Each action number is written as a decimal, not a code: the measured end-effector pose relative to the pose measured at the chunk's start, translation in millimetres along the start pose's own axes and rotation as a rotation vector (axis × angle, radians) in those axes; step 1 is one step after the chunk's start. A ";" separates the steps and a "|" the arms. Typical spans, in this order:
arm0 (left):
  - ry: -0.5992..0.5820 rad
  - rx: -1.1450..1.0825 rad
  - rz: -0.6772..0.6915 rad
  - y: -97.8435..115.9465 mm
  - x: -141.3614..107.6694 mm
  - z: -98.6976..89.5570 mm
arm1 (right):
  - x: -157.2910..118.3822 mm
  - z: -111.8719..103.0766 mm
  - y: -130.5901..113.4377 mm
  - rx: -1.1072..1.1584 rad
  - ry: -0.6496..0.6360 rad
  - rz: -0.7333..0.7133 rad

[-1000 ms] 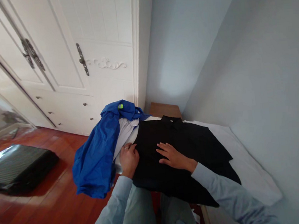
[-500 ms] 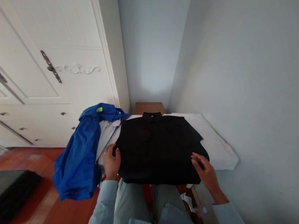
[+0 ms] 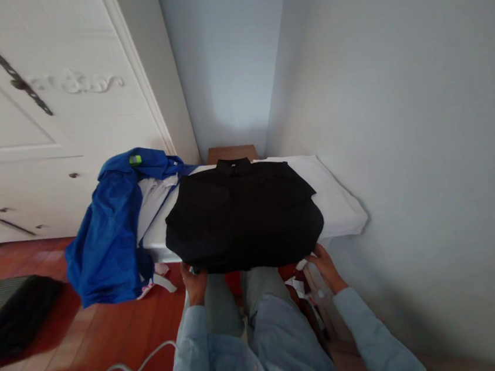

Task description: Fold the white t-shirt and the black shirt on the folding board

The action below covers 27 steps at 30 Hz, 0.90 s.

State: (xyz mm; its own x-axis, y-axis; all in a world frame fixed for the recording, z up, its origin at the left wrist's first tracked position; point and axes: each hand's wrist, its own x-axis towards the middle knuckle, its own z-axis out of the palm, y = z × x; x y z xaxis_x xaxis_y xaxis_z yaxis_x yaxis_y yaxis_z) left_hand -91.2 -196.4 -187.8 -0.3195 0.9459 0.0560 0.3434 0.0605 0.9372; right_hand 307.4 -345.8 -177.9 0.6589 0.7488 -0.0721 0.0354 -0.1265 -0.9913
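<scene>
And here the black shirt [image 3: 242, 218] is lying spread across the white worktop [image 3: 161, 233], its collar [image 3: 233, 165] pointing to the far side and its lower hem seemingly hanging past the near edge. The hands are standing well apart: the left hand [image 3: 195, 284] is touching the near left corner of the hem, the right hand [image 3: 325, 267] the near right corner. Cloth is hiding some fingertips, so I cannot tell how firmly either is pinching. This is looking like a moment for evening out the hem, and doing it well is calling for equal, gentle tension from both corners, with the collar staying centred and the front lying smooth. Pulling harder on one side would probably be skewing the whole shirt. Over on the left, a blue garment [image 3: 106, 230] is draping down towards the floor [image 3: 69, 322], so keeping the black cloth free of it is making good sense.
</scene>
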 end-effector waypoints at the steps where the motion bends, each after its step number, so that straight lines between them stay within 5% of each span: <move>1: -0.030 -0.001 -0.027 -2.2 0.6 3.2 | 1.2 0.7 0.1 -0.011 -0.026 0.022; 5: -0.155 0.023 -0.134 -10.9 2.5 7.8 | 3.7 -2.9 2.7 0.026 -0.079 0.171; 9: -0.189 0.121 -0.149 -11.1 0.3 -6.6 | -6.1 -11.2 3.8 0.042 -0.164 0.238; 15: -0.091 0.119 -0.082 0.6 -17.9 -46.3 | -33.3 -31.6 -6.7 0.119 -0.248 0.293; 23: 0.122 0.265 -0.123 -5.1 -39.9 -76.5 | -51.4 -56.1 -15.3 0.193 -0.048 0.304; 27: -0.041 0.271 -0.144 -10.4 -51.3 -72.2 | -64.8 -48.8 2.0 0.167 -0.135 0.316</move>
State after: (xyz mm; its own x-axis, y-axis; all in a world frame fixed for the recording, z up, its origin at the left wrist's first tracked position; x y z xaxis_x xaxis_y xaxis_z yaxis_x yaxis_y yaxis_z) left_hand -142.1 -268.5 -175.6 -0.3479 0.9332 -0.0902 0.5222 0.2728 0.8080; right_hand 301.5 -426.3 -169.9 0.5126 0.7701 -0.3796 -0.2837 -0.2654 -0.9215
